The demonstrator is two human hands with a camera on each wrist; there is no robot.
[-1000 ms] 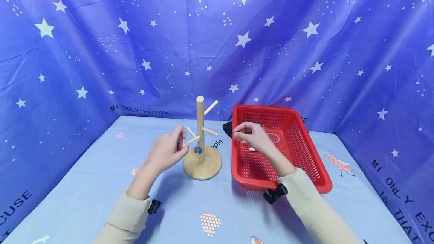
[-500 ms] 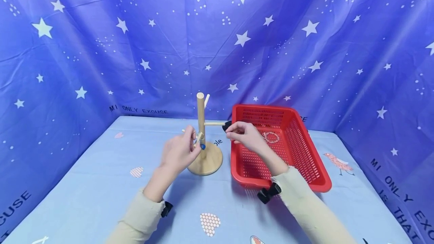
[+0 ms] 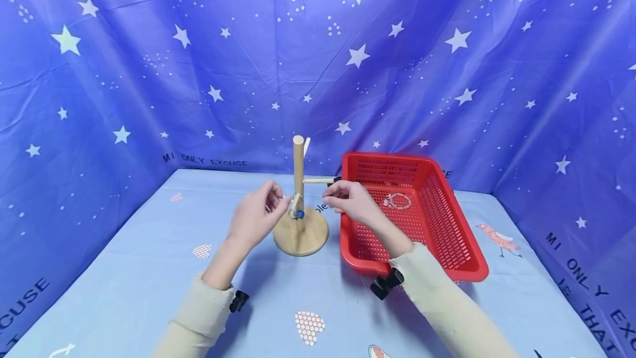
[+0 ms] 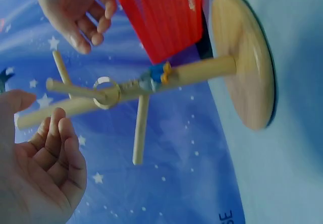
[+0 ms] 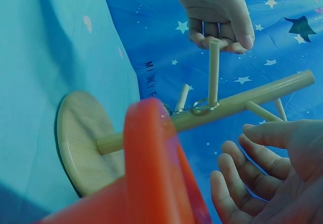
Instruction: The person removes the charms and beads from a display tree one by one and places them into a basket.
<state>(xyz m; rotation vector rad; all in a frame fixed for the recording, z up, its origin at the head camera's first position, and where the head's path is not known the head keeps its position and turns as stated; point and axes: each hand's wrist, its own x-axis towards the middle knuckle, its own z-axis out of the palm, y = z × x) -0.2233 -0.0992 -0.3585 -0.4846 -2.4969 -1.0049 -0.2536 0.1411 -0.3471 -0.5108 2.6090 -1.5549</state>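
A wooden peg stand (image 3: 298, 167) rises from a round base between my hands. From one of its pegs hangs a keychain (image 4: 159, 75) by its metal ring; a small blue-and-yellow figure dangles on the chain against the post. My left hand (image 3: 255, 211) is just left of that peg, fingers loosely bent, thumb apart, holding nothing. On the other side my right hand (image 3: 354, 203) hovers by the red basket's (image 3: 350, 247) left rim, near another peg. Its fingers are relaxed and hold nothing in the right wrist view.
Inside the basket lies a beaded bracelet (image 3: 399, 201). Something black (image 3: 337, 180) shows behind the basket's left side, partly hidden. A light blue cloth (image 3: 149, 269) covers the table, and a starry blue curtain (image 3: 278, 70) stands behind and at both sides.
The stand has turned, so one peg now points right toward the basket. My left hand came in to the keychain's peg, then drew back slightly left. My right hand shifted a little left.
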